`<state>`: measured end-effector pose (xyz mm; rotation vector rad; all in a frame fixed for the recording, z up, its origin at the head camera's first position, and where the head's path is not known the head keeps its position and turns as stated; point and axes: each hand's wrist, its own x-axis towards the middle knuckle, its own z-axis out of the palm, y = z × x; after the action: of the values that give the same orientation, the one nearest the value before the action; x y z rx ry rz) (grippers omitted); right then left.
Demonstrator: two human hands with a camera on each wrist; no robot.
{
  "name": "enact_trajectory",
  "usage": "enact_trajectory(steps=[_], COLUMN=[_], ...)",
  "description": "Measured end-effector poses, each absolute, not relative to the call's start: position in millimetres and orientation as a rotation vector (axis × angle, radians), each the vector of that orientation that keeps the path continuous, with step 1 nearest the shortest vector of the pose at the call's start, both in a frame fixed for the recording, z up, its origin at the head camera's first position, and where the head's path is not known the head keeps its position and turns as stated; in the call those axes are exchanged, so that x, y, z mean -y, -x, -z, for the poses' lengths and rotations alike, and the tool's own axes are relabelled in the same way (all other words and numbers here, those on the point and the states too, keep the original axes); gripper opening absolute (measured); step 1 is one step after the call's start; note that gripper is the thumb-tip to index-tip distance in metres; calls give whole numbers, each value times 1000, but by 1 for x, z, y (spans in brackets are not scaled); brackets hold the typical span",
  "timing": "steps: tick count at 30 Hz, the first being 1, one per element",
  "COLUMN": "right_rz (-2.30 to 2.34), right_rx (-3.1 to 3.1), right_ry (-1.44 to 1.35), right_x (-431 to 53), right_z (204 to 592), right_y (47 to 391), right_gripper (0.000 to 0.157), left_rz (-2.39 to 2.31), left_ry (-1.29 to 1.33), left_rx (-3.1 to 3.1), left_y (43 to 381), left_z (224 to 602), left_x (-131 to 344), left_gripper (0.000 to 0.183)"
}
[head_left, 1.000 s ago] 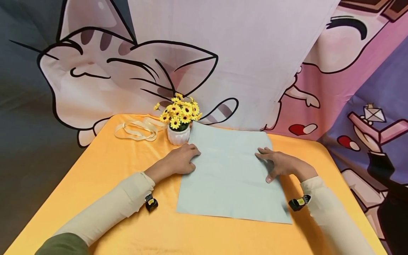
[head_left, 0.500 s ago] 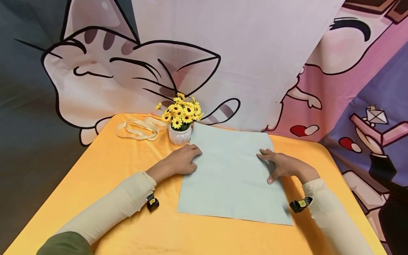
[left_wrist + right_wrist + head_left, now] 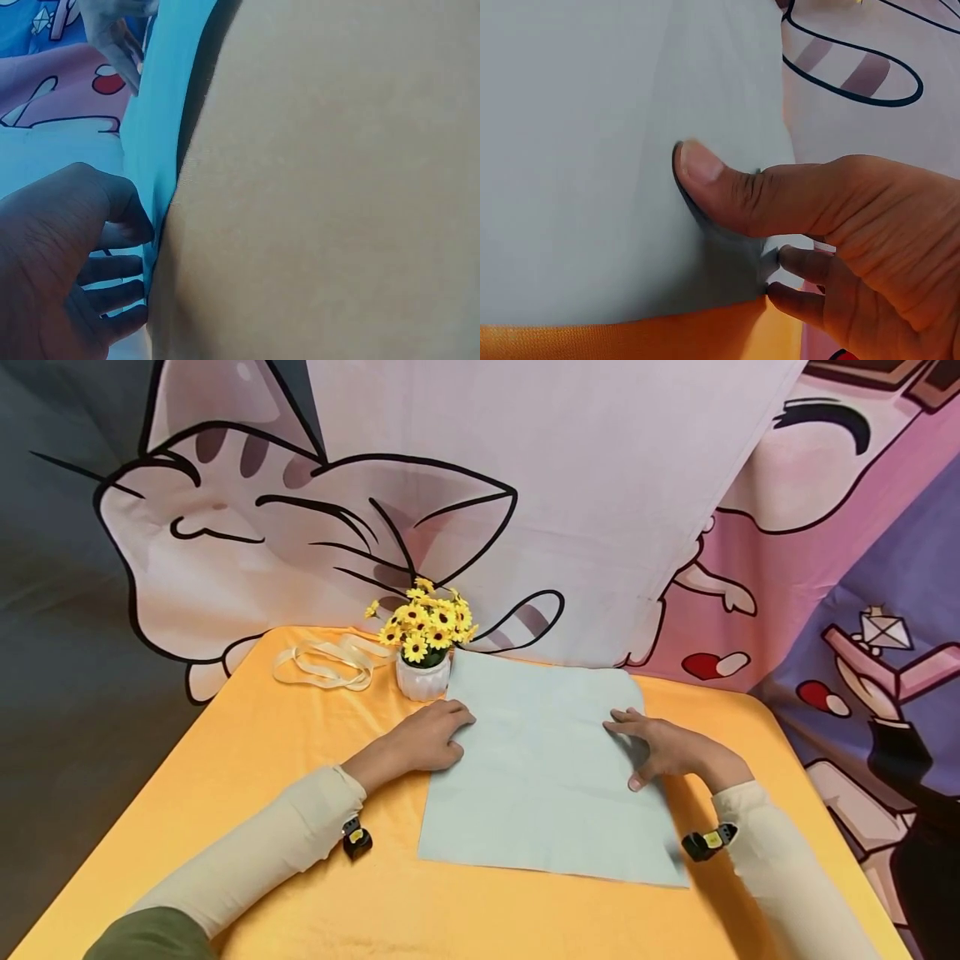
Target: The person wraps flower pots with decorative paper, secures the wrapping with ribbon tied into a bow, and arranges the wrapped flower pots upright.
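Pale blue sheet (image 3: 547,793): laid out on worktop (image 3: 405,914), right of centre, reaching far edge. Ribbon (image 3: 322,679): loose coils, far left corner. Potted flowers (image 3: 423,643): by far edge. Left hand (image 3: 423,737): on sheet's left margin, fingers loosely bent, no grip apparent. Right hand (image 3: 667,747): at right margin, thumb and fingers spread, nothing gripped. Step, seemingly: steadying; next likely calls for even pressure.

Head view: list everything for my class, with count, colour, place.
sheet: one, pale blue, on tablecloth
flowers: several, yellow, in pot
pot: one, white, by sheet's far-left corner
ribbon: one heap, cream, left of pot
tablecloth: one, orange-yellow, under sheet
printed backdrop: count unclear, multicoloured, behind pot
wrist cameras: two, black, either side
sleeves: two, cream, either side
upper sleeve: one, green, lower left corner
left hand: one, bare, sheet's left edge
right hand: one, bare, sheet's right edge
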<state>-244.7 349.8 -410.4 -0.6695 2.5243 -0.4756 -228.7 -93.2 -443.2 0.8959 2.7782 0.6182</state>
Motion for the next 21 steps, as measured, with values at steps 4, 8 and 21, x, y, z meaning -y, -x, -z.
enact_trajectory(steps=[4,8,21], right_rz=[447,413,395], right_rx=[-2555,-2604,-2812], right_ry=[715,789,886], right_x=[-346,-342,-323], right_z=[406,403,409], right_y=[240,232,180], right_gripper=[99,86,65], left_rz=[-681,-821,-1248], left_ry=[-907,-991,-417], left_rx=[-2788,-2817,-3042], left_y=[237,244,234], left_z=[460,474,449], left_x=[97,104,122], left_gripper=[54,52,25])
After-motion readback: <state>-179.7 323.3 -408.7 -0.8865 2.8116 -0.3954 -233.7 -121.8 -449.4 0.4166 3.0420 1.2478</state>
